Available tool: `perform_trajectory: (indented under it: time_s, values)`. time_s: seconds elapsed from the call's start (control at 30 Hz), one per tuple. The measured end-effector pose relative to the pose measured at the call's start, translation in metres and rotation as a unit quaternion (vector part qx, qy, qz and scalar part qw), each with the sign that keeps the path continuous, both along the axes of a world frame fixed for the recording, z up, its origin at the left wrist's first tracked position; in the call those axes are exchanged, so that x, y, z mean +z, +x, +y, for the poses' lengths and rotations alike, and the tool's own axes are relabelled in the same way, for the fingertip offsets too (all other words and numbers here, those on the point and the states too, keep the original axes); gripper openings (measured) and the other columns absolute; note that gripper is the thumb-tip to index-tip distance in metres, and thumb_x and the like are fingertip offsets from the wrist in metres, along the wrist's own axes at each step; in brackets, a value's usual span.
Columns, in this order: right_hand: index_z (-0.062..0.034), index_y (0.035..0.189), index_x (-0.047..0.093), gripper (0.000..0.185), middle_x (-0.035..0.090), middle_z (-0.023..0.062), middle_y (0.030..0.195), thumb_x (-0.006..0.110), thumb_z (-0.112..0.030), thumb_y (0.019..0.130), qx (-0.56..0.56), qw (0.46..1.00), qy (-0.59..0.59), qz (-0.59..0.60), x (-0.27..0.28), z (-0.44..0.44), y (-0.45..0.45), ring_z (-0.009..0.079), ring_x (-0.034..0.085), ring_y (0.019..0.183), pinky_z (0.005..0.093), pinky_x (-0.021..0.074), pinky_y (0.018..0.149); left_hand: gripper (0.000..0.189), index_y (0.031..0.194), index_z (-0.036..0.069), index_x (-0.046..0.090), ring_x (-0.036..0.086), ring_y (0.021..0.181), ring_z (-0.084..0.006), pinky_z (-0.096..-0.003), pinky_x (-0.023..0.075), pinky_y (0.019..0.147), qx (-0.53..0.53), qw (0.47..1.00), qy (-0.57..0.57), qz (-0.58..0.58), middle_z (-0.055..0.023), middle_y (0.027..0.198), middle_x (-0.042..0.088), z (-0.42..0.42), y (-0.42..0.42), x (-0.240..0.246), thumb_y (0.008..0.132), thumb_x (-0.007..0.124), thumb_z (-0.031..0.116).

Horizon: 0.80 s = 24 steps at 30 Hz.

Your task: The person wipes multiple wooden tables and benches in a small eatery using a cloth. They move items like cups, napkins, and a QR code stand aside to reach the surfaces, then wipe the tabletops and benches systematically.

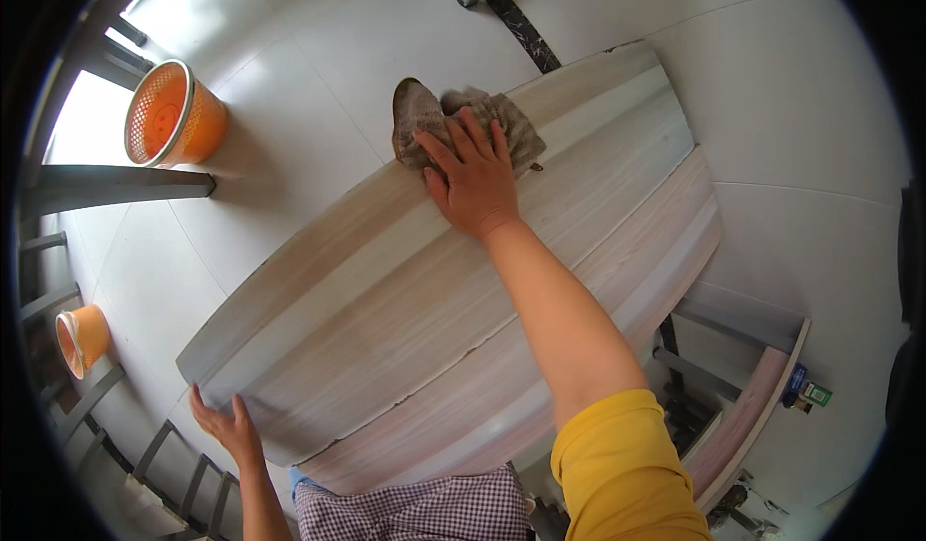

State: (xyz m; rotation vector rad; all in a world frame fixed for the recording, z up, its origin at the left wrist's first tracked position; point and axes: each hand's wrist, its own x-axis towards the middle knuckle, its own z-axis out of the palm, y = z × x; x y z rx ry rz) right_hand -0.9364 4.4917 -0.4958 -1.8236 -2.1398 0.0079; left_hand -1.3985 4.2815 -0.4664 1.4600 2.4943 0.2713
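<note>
My right hand (474, 172) lies spread on a crumpled brown cloth (524, 132) near the far edge of a wood-grain tabletop (391, 309). The cloth bunches up under and around my fingers, and one flap stands up past the table's edge. Whether my fingers grip it, I cannot tell. At the near left corner, my left hand (228, 422) rests by the table's edge with thumb and fingers apart, holding nothing. A dark seam runs lengthwise across the tabletop.
An orange perforated basket (206, 125) stands on the tiled floor at upper left, and a smaller orange bin (92, 335) is below it. Grey metal legs (130, 183) stand at left. At lower right is a pink-topped bench or shelf (738, 418) beside small boxes (817, 394).
</note>
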Motion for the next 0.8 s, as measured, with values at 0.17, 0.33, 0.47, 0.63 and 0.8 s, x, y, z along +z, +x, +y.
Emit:
perform_trajectory:
  time_s: [0.17,0.33,0.47,0.63,0.8]
  values:
    - [-0.0308,0.14,0.052,0.048,0.046,0.0091,0.149,0.058,-0.033,0.092,0.023,0.999,-0.01,0.047,-0.005,0.012,0.026,0.0334,0.031,0.145,0.0571,0.0205,0.118,0.102,0.153,0.008,0.03,0.006,0.149,-0.0465,-0.0612,0.0114,0.117,-0.381,0.919,-0.094,-0.031,-0.0244,0.162,0.009,0.1,0.195,0.003,0.07,0.085,0.032]
    - [-0.0331,0.147,0.044,0.052,0.036,0.0081,0.157,0.052,-0.04,0.096,-0.048,0.997,-0.047,-0.039,-0.013,0.046,0.13,0.0337,0.025,0.148,0.0563,0.0167,0.119,0.155,0.158,0.009,0.003,-0.021,0.14,-0.0619,-0.078,-0.0064,0.106,-0.38,0.848,-0.368,0.032,-0.0347,0.158,-0.019,0.141,0.299,0.021,0.042,0.09,0.064]
    - [-0.035,0.153,0.035,0.056,0.027,0.0089,0.162,0.046,-0.045,0.098,-0.161,0.981,-0.049,-0.092,-0.023,0.065,0.238,0.0331,0.02,0.151,0.0559,0.0145,0.12,0.167,0.158,0.008,-0.006,-0.026,0.138,-0.0625,-0.0783,-0.0082,0.104,-0.382,0.843,-0.373,0.068,-0.0364,0.155,-0.025,0.141,0.295,0.016,0.034,0.089,0.067]
    - [-0.0352,0.156,0.028,0.06,0.02,0.0094,0.165,0.04,-0.053,0.1,-0.296,0.945,-0.121,-0.07,-0.028,0.045,0.354,0.0322,0.013,0.152,0.053,0.0084,0.122,0.176,0.156,0.004,-0.012,-0.025,0.139,-0.0613,-0.0785,-0.005,0.104,-0.416,0.854,-0.291,0.113,-0.0378,0.154,-0.026,0.126,0.284,-0.001,0.027,0.089,0.068]
    - [-0.0379,0.157,0.022,0.062,0.018,0.0089,0.165,0.036,-0.057,0.1,-0.442,0.879,-0.163,-0.07,-0.026,-0.018,0.422,0.0322,0.013,0.153,0.0548,0.0085,0.121,0.171,0.157,0.004,-0.008,-0.025,0.137,-0.0642,-0.0803,-0.0047,0.103,-0.437,0.854,-0.265,0.095,-0.0388,0.153,-0.026,0.123,0.272,-0.005,0.031,0.087,0.07]
